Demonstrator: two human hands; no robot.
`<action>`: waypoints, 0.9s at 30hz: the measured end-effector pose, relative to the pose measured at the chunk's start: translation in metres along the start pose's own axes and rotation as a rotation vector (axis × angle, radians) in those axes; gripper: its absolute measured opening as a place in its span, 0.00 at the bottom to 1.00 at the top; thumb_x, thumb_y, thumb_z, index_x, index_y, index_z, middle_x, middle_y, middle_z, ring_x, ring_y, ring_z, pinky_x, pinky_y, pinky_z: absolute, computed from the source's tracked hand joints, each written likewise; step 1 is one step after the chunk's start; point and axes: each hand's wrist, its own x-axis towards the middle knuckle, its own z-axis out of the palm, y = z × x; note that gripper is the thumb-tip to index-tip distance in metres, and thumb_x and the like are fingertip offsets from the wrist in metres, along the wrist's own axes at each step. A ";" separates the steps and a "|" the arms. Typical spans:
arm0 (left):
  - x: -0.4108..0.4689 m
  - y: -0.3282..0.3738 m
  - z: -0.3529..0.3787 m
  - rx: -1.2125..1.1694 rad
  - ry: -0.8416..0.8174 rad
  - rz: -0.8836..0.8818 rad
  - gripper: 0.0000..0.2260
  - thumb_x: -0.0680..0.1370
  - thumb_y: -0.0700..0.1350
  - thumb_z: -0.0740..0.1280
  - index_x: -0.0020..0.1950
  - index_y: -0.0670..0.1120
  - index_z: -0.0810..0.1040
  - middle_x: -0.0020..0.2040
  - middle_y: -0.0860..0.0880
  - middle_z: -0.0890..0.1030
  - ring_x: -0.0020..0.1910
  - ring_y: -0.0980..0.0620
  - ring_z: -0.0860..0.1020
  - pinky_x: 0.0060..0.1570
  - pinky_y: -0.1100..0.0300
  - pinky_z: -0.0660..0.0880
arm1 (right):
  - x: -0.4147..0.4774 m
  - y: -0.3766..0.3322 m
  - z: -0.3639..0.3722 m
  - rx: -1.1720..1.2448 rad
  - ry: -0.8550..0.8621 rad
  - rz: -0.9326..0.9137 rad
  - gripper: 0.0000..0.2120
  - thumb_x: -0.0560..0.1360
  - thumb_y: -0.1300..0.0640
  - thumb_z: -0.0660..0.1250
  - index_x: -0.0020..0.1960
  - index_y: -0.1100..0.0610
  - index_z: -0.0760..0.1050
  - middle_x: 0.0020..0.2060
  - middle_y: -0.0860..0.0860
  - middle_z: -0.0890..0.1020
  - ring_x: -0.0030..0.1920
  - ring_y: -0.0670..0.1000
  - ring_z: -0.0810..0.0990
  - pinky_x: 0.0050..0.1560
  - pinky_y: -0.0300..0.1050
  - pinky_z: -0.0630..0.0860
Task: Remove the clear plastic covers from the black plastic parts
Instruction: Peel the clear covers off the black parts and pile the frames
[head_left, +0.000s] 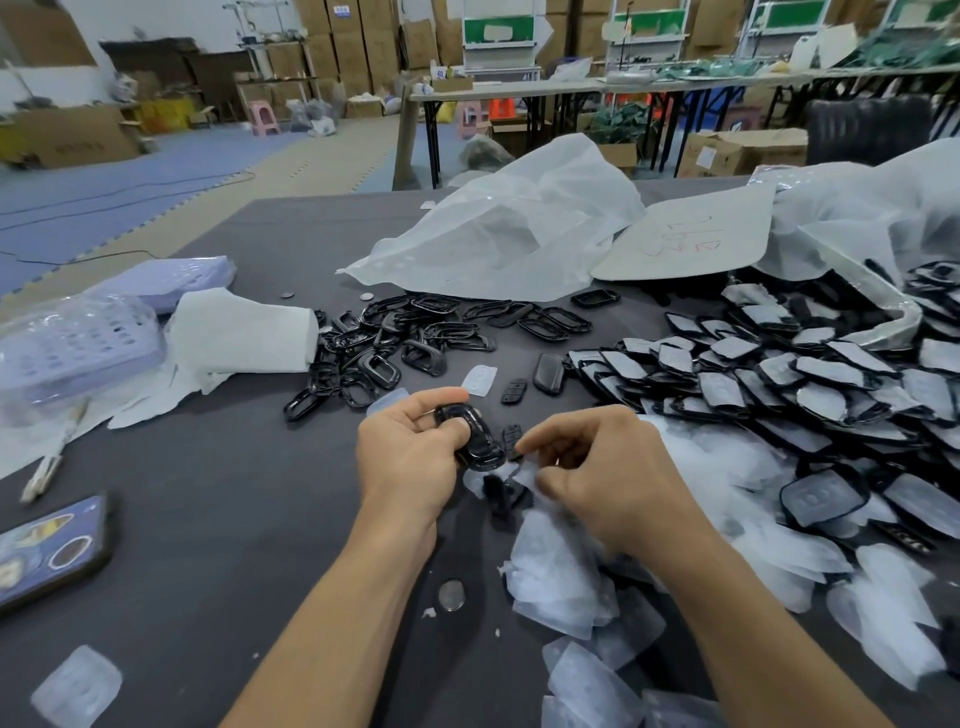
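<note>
The dark table (218, 493) fills the lower frame. At the right of the frame lies the largest mass, a heap of covered parts (779, 374), black pieces that have their clear film on. Below it, at lower right, spreads a drift of shed covers (561, 571), and at upper centre sits a smaller pile of bare black frames (415, 332).

At centre frame the person's left hand (410, 447) grips one black part (475, 436), with the fingers curled behind it and the thumb pressed on its glossy face. The right hand (608, 467) is just beside the part's lower end, its fingers curled and its thumb and forefinger tips drawn close together. Pale film shows under them, but it is too blurred to tell whether they actually pinch it.

The step looks like peeling the cover off this one part. To do it well, the left hand would likely keep the part clamped by its edges, so the thumb does not pin down the film. The right hand should take a firm hold of a lifted corner and pull low and steadily, since thin film may tear. The freed cover belongs at lower right and the part at upper centre.
</note>
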 end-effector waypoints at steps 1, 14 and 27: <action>-0.001 0.000 0.000 0.003 -0.003 0.002 0.17 0.75 0.26 0.69 0.43 0.47 0.87 0.36 0.42 0.85 0.38 0.46 0.80 0.47 0.49 0.81 | 0.001 0.001 -0.001 0.028 0.037 0.009 0.14 0.68 0.67 0.75 0.39 0.47 0.87 0.32 0.43 0.85 0.32 0.41 0.81 0.34 0.31 0.75; -0.009 0.002 0.001 0.076 -0.108 0.041 0.19 0.75 0.26 0.67 0.49 0.49 0.87 0.40 0.46 0.88 0.38 0.51 0.84 0.45 0.52 0.82 | 0.006 -0.007 -0.004 0.852 0.132 0.199 0.07 0.80 0.67 0.66 0.45 0.59 0.72 0.29 0.55 0.79 0.22 0.48 0.71 0.23 0.38 0.63; -0.017 0.009 0.001 0.053 -0.252 0.055 0.21 0.72 0.28 0.68 0.46 0.54 0.89 0.41 0.43 0.88 0.40 0.45 0.82 0.54 0.37 0.81 | 0.006 -0.004 0.001 0.852 0.072 0.197 0.05 0.78 0.68 0.70 0.45 0.61 0.83 0.31 0.54 0.78 0.28 0.48 0.73 0.37 0.44 0.72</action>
